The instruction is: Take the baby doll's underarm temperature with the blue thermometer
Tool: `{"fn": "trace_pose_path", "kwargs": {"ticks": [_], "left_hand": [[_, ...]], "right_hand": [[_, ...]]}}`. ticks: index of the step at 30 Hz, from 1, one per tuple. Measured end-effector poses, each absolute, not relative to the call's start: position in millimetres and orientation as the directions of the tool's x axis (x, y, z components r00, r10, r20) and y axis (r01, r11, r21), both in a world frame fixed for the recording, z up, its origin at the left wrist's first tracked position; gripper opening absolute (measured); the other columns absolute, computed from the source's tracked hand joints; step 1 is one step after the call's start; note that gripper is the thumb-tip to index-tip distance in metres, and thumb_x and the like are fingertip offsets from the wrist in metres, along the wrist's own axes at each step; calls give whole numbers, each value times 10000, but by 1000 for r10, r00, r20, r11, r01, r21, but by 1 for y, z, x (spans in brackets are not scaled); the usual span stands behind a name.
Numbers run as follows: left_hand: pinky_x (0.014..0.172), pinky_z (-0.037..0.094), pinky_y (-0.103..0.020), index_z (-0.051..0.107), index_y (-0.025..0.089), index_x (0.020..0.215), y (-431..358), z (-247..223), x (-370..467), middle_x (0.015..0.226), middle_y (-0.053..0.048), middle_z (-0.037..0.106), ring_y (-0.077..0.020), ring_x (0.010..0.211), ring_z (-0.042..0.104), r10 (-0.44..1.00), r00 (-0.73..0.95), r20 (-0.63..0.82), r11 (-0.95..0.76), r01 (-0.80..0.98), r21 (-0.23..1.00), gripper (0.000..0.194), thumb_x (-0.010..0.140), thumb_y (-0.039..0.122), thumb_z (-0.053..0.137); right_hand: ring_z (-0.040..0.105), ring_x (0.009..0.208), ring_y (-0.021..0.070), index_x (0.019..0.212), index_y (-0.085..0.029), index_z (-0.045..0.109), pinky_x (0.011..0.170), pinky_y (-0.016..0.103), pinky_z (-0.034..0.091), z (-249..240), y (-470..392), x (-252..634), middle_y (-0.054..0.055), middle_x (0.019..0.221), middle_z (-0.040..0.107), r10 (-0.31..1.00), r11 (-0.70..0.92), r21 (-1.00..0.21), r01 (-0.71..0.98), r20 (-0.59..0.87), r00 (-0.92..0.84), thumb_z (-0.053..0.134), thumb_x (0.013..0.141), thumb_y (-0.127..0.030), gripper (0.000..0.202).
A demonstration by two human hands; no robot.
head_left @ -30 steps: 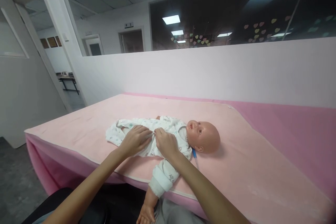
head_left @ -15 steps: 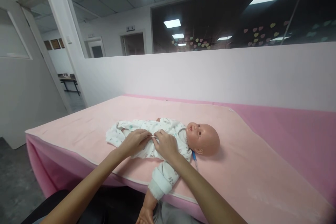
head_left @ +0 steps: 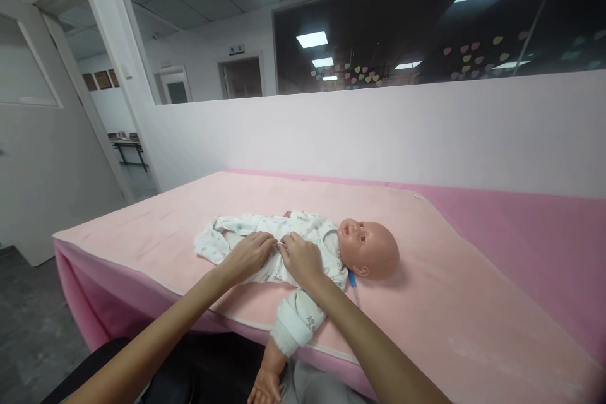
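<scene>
A baby doll (head_left: 369, 249) lies on its back with its head to the right, dressed in a white printed garment (head_left: 272, 224). Over the doll's belly, my left hand (head_left: 253, 254) and my right hand (head_left: 302, 260) almost meet at the fingertips. Both are closed in a pinch on a thin white tie string (head_left: 281, 243), which shows in a small curve between them. My fingers partly hide the front of the garment. One doll arm (head_left: 269, 369), its sleeve cuff turned back, hangs over the table's near edge, below my right forearm.
A pink padded cover (head_left: 449, 303) lies over the table. A slim blue-and-clear object (head_left: 353, 283) sits beside the doll's neck, partly behind my right forearm. A white wall (head_left: 379, 139) with windows above it rises behind the table; a door (head_left: 52, 158) stands at the left.
My fingertips have come slightly closer together, and the string between them now curves where it was straighter. The whole view has shifted slightly. The doll lies as before.
</scene>
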State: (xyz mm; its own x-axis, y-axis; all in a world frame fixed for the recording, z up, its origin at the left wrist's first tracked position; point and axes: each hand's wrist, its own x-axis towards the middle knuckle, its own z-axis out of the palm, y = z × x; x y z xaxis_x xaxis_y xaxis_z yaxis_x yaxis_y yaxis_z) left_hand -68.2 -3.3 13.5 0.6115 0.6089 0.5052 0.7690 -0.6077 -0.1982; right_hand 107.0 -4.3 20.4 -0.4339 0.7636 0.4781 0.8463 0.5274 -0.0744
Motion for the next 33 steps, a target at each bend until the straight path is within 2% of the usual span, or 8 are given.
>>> {"fn": "trace_pose_path", "kwargs": {"ticks": [9, 15, 21, 23, 26, 28, 30, 33], "left_hand": [[791, 445, -355, 415, 167, 1180, -10, 16, -65, 1034, -95, 590, -197, 917, 558, 671, 541, 507, -616, 788, -26, 322, 874, 125, 322], [753, 456, -339, 403, 176, 1177, -7, 14, -69, 988, -84, 597, -196, 899, 559, 711, 504, 491, -623, 775, 107, 332, 858, 131, 324], [689, 458, -297, 442, 189, 1113, -10, 24, -68, 929, -53, 603, -165, 797, 563, 759, 412, 504, -608, 725, 324, 258, 882, 186, 326], [723, 447, -315, 510, 194, 1025, -12, 27, -65, 898, -44, 610, -170, 801, 545, 738, 400, 543, -604, 750, 269, 229, 872, 171, 343], [821, 405, -377, 584, 205, 928, -14, 27, -61, 923, -50, 615, -198, 877, 510, 651, 415, 636, -580, 812, 63, 224, 854, 151, 380], [853, 386, -403, 608, 219, 918, -15, 24, -60, 978, -56, 607, -209, 915, 494, 613, 408, 677, -544, 839, -13, 221, 846, 158, 409], [864, 383, -416, 622, 231, 911, -16, 22, -59, 1015, -56, 595, -216, 940, 489, 619, 375, 691, -508, 861, -12, 204, 842, 184, 436], [902, 368, -452, 621, 236, 939, -26, 20, -55, 1120, -62, 550, -245, 1046, 457, 665, 291, 688, -455, 888, 64, 198, 855, 244, 442]], "right_hand": [[589, 702, 139, 1036, -213, 531, 546, 240, 389, 23, -7, 107, 41, 926, 585, 766, 529, -44, 848, 455, -454, 294, 933, -314, 277], [583, 681, 130, 1030, -210, 535, 544, 235, 385, 23, -7, 106, 48, 925, 579, 773, 521, -41, 853, 447, -450, 280, 939, -315, 291], [572, 657, 131, 970, -203, 535, 502, 224, 348, 21, -7, 105, 38, 893, 574, 770, 507, -73, 859, 487, -413, 259, 942, -348, 313], [566, 646, 127, 974, -210, 527, 486, 221, 335, 20, -7, 106, 27, 913, 568, 759, 501, -103, 859, 530, -379, 268, 939, -326, 286], [554, 635, 104, 1052, -221, 496, 479, 211, 334, 19, -6, 107, 26, 1000, 543, 746, 493, -161, 855, 584, -321, 319, 919, -255, 224], [546, 625, 92, 1055, -215, 499, 475, 208, 332, 18, -5, 108, 35, 1014, 530, 746, 491, -174, 854, 591, -308, 342, 909, -237, 216], [542, 619, 90, 1013, -204, 524, 471, 211, 330, 18, -3, 108, 39, 983, 527, 747, 490, -163, 856, 585, -316, 347, 906, -236, 209], [544, 619, 92, 971, -187, 553, 474, 214, 340, 19, -4, 106, 49, 963, 521, 760, 467, -130, 875, 564, -322, 342, 906, -240, 227]]}}
